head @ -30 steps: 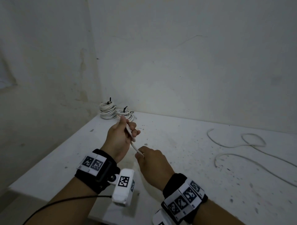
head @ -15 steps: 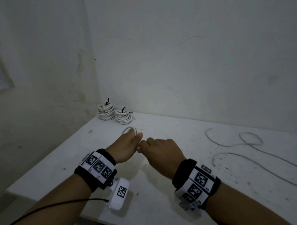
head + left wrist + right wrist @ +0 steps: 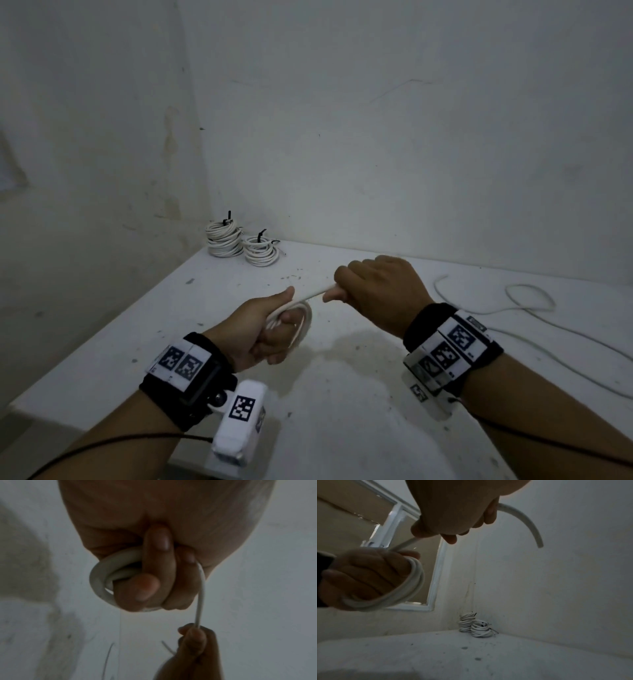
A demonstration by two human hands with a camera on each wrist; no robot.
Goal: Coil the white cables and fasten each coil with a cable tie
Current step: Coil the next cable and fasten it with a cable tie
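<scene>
Table [image 3: 342, 394]: a pale, scuffed top set into the corner of two plain walls; it carries everything below.

Loose cable [image 3: 527, 308]: a white cable in slack loops on the right of the table, well apart from both hands and not yet wound. Whether it joins the length in hand cannot be told.

Finished coils [image 3: 241, 245]: two stacks of white cable in the far corner, touching each other, each closed with a black cable tie [image 3: 227, 219] whose tail stands up.

Right hand [image 3: 380, 294]: raised above the table, fingers curled round the running cable, which goes taut to the left hand; in the right wrist view a free tail arcs out of the far side of the fist.

Left hand [image 3: 267, 329]: fingers and thumb closed on the small coil [image 3: 303, 325], a few turns looped round the fingers and pinned by the thumb.

Handling, as a judgement: the cable looks light and smooth-jacketed, springy rather than limp, since its tail holds a curve unsupported. The turns will likely spring open if released, so the coil is best pinched where the turns cross, and the running length held close to the coil.

Writing: no brand or readable text; only black-and-white square markers on the wristbands [image 3: 181, 363].
</scene>
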